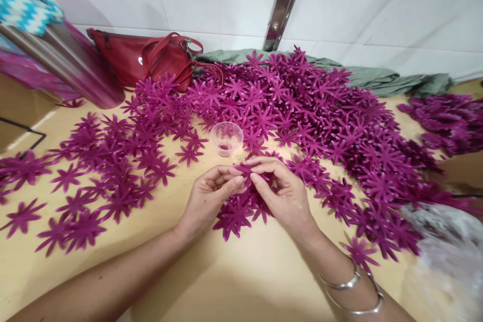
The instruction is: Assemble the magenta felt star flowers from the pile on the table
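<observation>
Between my two hands is a purple fabric flower piece (246, 168), pinched by fingers and thumbs. My left hand (213, 188) is closed on its left side, thumb and forefinger pressed together. On the other side my right hand (285, 188) pinches the same piece, with a bracelet on that wrist. My fingers hide part of it. Below them, on the table, lie a few more flower pieces (236, 216), star-shaped with narrow petals. Just beyond my hands stands a small clear plastic cup (227, 139) with a little dark stuff at its bottom.
A large heap of purple flower pieces (302, 105) covers the back and right of the table (226, 282). More lie scattered at left (86, 196). A red handbag (128, 58) and a metal post (79, 60) stand back left. A clear plastic bag (445, 256) is at right.
</observation>
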### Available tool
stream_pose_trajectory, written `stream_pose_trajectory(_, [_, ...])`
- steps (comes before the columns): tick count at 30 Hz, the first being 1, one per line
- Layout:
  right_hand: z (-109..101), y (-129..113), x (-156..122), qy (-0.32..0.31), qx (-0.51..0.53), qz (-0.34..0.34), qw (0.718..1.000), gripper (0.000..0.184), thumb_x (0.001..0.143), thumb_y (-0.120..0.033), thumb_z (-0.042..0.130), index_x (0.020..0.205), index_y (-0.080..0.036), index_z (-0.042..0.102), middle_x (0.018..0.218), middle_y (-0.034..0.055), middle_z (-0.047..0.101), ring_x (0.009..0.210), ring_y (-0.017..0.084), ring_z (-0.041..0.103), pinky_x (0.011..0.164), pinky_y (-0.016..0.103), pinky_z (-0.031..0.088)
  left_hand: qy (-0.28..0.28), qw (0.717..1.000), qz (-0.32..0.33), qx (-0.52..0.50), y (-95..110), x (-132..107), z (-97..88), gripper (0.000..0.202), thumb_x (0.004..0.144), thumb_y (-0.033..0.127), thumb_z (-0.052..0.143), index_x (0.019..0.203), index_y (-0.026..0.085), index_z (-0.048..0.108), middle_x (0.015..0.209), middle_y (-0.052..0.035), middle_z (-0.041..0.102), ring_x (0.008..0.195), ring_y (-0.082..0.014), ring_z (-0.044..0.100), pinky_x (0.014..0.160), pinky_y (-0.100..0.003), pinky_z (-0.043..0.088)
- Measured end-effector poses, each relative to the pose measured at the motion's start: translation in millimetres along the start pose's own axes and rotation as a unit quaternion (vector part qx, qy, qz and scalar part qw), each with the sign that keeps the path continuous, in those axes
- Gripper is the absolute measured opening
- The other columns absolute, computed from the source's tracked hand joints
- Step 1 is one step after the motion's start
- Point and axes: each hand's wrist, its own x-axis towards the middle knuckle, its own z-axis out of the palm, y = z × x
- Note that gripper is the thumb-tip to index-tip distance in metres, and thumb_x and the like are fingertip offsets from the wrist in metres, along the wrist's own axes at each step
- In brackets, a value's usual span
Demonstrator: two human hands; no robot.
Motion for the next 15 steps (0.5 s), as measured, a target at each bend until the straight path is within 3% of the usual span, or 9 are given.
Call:
stream_pose_trajectory(6, [-1.7,-1.7,-0.3,-0.008,-0.047,-0.036,0.998,0.018,0.096,-0.019,0.071,0.111,-0.027,0.073,0.119,0.007,0.075,0.115,0.022,0.071,0.103,0.043,0.056,-0.022,0.998,0.027,0.047,2.6,-0.8,-1.7,0.026,0.085,0.038,0.085,0.079,0.016,0.073,0.071,0.0007,0.073,0.067,-0.01,0.068,0.07,-0.021,0.058])
stream_pose_trajectory(9, [-2.0,-3.6,-0.1,-0.029,-0.049,-0.041,0.998,0.014,0.095,-0.019,0.072,0.106,-0.027,0.075,0.118,0.0066,0.075,0.115,0.022,0.071,0.104,0.042,0.056,-0.029,0.998,0.027,0.042,3.1,-1.5,-1.9,0.03,0.086,0.041,0.084,0.078,0.016,0.071,0.068,0.0013,0.072,0.063,-0.0091,0.066,0.065,-0.019,0.055])
stream_pose_trajectory(15, [-2.2,-1.0,0.6,-0.028,0.045,0.044,0.998,0.009,0.099,-0.024,0.068,0.092,-0.025,0.073,0.117,0.0059,0.075,0.112,0.02,0.072,0.102,0.038,0.056,-0.026,0.999,0.002,0.037,2.0,-2.1,1.1,0.03,0.079,0.04,0.09,0.081,0.016,0.073,0.071,-0.0008,0.076,0.067,-0.0123,0.072,0.068,-0.022,0.058])
